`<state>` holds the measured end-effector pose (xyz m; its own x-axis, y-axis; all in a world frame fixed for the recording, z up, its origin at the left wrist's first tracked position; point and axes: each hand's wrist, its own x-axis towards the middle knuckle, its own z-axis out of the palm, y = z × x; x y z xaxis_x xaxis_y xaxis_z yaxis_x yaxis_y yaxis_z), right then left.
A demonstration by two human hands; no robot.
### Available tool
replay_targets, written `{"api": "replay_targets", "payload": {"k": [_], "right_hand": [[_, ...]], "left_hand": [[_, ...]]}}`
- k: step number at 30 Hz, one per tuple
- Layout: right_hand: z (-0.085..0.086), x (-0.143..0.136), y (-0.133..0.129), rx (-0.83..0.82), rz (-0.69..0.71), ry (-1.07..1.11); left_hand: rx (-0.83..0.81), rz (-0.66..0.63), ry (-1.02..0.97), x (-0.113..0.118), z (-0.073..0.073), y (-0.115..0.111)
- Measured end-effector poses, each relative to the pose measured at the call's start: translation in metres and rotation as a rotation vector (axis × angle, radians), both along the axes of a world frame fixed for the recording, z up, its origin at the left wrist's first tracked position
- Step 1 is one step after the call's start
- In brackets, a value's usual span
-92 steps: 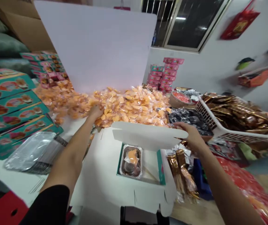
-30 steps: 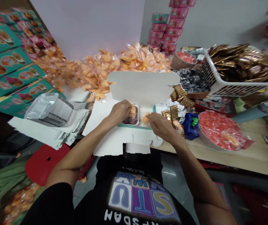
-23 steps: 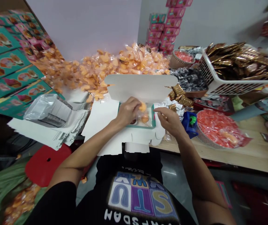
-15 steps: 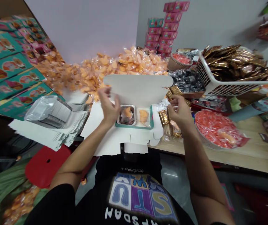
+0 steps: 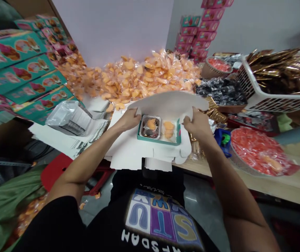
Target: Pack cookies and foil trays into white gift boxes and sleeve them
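Observation:
A teal-edged cardboard box (image 5: 158, 140) stands with its white lid (image 5: 165, 101) raised at the back. Inside at the left is a foil tray (image 5: 150, 127) with dark contents and an orange piece; at the right lie wrapped orange pieces (image 5: 168, 129). My left hand (image 5: 130, 120) grips the lid at its left side, fingers partly behind it. On the other side, my right hand (image 5: 197, 123) has the lid's right side between thumb and fingers. Flat white cardboard (image 5: 129, 154) lies under the box.
Wrapped orange pieces (image 5: 131, 77) are heaped behind. To the left are teal boxes (image 5: 31, 71), stacked foil trays (image 5: 68, 117) and white card sheets (image 5: 52, 138). On the right stand a white basket (image 5: 268, 98) of gold packets, black packets (image 5: 220, 91) and a red-packet bowl (image 5: 260, 150).
Both hands have come to the lid's sides and closed on them. The lid now bends, its middle bowed. The camera view has shifted, so the scene sits further right.

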<state>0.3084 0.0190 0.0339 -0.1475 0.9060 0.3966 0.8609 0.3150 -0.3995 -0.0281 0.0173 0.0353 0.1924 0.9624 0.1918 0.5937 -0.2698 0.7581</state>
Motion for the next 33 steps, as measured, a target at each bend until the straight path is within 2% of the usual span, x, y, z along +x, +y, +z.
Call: {"api": "replay_targets", "payload": {"k": [2,5,8,10,13,17,19,23,25,27,29,31,33], "right_hand": [[-0.014,0.002,-0.016,0.02,0.083,0.066],[-0.029,0.011,-0.037,0.023,0.279,0.131],[-0.04,0.023,-0.051,-0.106,0.445,0.108],[-0.043,0.026,-0.056,-0.217,0.517,0.099],[-0.04,0.023,-0.054,-0.282,0.523,0.163],[-0.028,0.017,-0.042,-0.275,0.477,0.2],[-0.025,0.019,-0.036,-0.273,0.481,0.178],[-0.029,0.03,-0.028,-0.279,0.498,0.147],[-0.033,0.038,-0.028,-0.295,0.517,0.134],[-0.037,0.043,-0.032,-0.347,0.571,0.11],[-0.041,0.045,-0.039,-0.408,0.635,0.089],[-0.045,0.043,-0.045,-0.431,0.667,0.102],[-0.049,0.039,-0.048,-0.412,0.642,0.159]], "left_hand": [[-0.011,-0.115,0.051,-0.007,-0.001,-0.008],[0.074,-0.352,0.052,-0.02,-0.005,-0.011],[0.109,-0.553,0.057,-0.033,-0.01,-0.009],[0.099,-0.613,0.077,-0.038,-0.012,-0.007],[0.049,-0.561,0.062,-0.036,-0.009,-0.001],[-0.09,-0.327,-0.026,-0.019,-0.001,0.007],[-0.091,-0.278,-0.031,-0.01,0.0,0.005],[0.001,-0.268,0.052,-0.008,-0.001,-0.004],[0.009,-0.347,0.118,-0.016,0.001,-0.008],[-0.006,-0.48,0.185,-0.028,0.001,-0.01],[-0.031,-0.563,0.233,-0.038,-0.003,-0.012],[-0.054,-0.534,0.193,-0.042,-0.012,-0.015],[-0.078,-0.423,0.043,-0.036,-0.024,-0.018]]}}
